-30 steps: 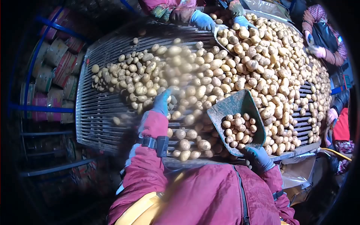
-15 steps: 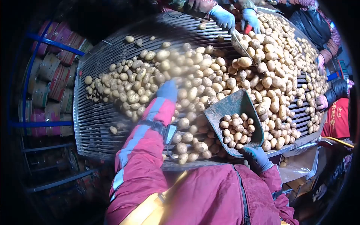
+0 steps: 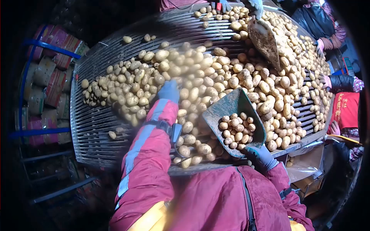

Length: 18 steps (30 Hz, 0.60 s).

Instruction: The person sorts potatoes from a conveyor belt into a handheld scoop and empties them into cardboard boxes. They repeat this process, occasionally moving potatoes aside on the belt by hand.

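A dirt-smeared green scoop, open side up, holds small potatoes beside larger tan potatoes heaped on slats.

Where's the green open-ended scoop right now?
Head view, right of centre: the scuffed green scoop is in the gloved right hand, among tan potatoes over the slatted metal table.

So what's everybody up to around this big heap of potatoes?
Several people are gathered at a slatted metal table spread with loose potatoes. The person wearing the camera holds a green scoop in their gloved right hand, with a small batch of potatoes in it. Their gloved left hand is over the pile, too blurred to tell whether it grips anything. Across the table, a co-worker's gloved hand holds a dirty scoop.
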Each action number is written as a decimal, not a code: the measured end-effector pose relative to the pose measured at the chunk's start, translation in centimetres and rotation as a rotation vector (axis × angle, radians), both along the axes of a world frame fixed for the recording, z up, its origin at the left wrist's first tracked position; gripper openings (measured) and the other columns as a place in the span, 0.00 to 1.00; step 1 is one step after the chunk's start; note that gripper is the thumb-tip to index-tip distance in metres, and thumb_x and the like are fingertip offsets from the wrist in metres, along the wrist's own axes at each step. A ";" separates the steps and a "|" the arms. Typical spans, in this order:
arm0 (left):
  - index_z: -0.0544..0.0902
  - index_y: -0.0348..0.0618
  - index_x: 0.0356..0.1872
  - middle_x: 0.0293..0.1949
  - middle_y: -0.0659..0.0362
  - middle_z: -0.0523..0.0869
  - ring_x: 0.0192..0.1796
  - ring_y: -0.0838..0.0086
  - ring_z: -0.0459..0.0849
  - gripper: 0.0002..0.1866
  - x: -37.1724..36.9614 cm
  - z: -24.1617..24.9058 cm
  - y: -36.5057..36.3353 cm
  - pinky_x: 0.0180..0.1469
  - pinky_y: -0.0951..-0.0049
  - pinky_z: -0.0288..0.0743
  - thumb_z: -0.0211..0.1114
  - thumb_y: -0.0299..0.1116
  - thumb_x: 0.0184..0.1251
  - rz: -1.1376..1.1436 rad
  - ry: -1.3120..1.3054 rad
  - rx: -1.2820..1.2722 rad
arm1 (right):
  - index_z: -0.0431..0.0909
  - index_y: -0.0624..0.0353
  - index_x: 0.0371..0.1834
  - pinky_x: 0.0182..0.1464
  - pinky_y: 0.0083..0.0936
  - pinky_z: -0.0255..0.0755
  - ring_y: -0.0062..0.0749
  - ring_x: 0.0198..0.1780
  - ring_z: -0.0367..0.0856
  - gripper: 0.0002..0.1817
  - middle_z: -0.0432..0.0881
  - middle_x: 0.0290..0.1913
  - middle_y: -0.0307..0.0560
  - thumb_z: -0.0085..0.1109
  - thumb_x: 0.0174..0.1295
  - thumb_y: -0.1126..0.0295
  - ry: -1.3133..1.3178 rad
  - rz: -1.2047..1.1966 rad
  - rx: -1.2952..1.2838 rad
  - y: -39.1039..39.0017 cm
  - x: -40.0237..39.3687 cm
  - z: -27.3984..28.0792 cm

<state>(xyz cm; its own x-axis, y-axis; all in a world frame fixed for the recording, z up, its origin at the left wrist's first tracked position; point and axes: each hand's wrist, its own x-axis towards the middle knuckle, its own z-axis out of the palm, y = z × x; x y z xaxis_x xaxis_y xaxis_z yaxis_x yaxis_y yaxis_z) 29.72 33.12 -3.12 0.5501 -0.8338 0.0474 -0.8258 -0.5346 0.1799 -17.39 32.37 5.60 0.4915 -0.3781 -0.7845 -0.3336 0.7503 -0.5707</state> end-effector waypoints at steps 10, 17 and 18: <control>0.83 0.45 0.58 0.42 0.63 0.88 0.31 0.79 0.82 0.16 -1.6 4.7 5.2 0.29 0.82 0.73 0.62 0.33 0.71 0.528 1.536 -0.526 | 0.82 0.64 0.43 0.14 0.20 0.69 0.26 0.16 0.77 0.15 0.83 0.28 0.46 0.63 0.66 0.61 0.014 0.064 0.042 -0.5 0.8 1.5; 0.83 0.45 0.60 0.51 0.60 0.89 0.31 0.78 0.82 0.18 -3.2 4.0 6.5 0.32 0.81 0.77 0.57 0.30 0.71 0.603 1.443 -0.512 | 0.83 0.63 0.42 0.14 0.20 0.69 0.24 0.16 0.77 0.15 0.83 0.26 0.43 0.63 0.66 0.60 -0.034 0.070 0.030 -0.3 0.0 -0.1; 0.83 0.45 0.60 0.51 0.59 0.89 0.32 0.78 0.83 0.18 -3.1 4.2 6.5 0.33 0.80 0.77 0.57 0.30 0.71 0.559 1.414 -0.513 | 0.83 0.62 0.42 0.15 0.20 0.69 0.24 0.16 0.77 0.15 0.82 0.25 0.42 0.63 0.66 0.60 -0.067 0.039 0.006 0.0 0.1 -0.6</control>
<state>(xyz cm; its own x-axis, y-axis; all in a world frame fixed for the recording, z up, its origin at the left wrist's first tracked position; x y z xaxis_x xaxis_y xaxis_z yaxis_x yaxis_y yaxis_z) 26.67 39.61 1.09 0.6084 -0.5799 -0.5418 0.4203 -0.3437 0.8398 -17.28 32.33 5.05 0.5573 -0.3535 -0.7513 -0.3236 0.7408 -0.5886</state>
